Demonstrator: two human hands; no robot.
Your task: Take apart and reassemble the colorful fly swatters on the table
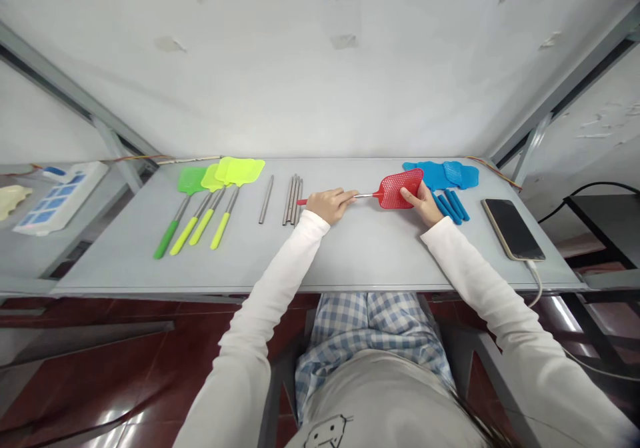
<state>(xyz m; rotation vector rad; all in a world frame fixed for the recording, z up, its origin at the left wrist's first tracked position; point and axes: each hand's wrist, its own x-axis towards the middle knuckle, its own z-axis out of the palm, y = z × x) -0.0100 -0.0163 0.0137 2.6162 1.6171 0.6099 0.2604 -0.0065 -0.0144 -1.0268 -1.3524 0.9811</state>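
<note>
A red fly swatter (393,191) with a metal rod lies across between my two hands, a little above the table. My left hand (330,205) is closed round its handle end, and a bit of red handle sticks out on the left. With thumb and fingers, my right hand (424,205) grips the edge of the perforated red head. Just left of my left hand lie several metal rods (290,201), with one rod (267,200) set apart. Close to my right hand are blue swatter heads (445,175) and blue handles (454,205).
Green and yellow fly swatters (200,201) lie side by side on the left of the grey table (345,271). A phone (513,228) with a white cable (537,281) rests at the right. A white wall (320,101) stands behind.
</note>
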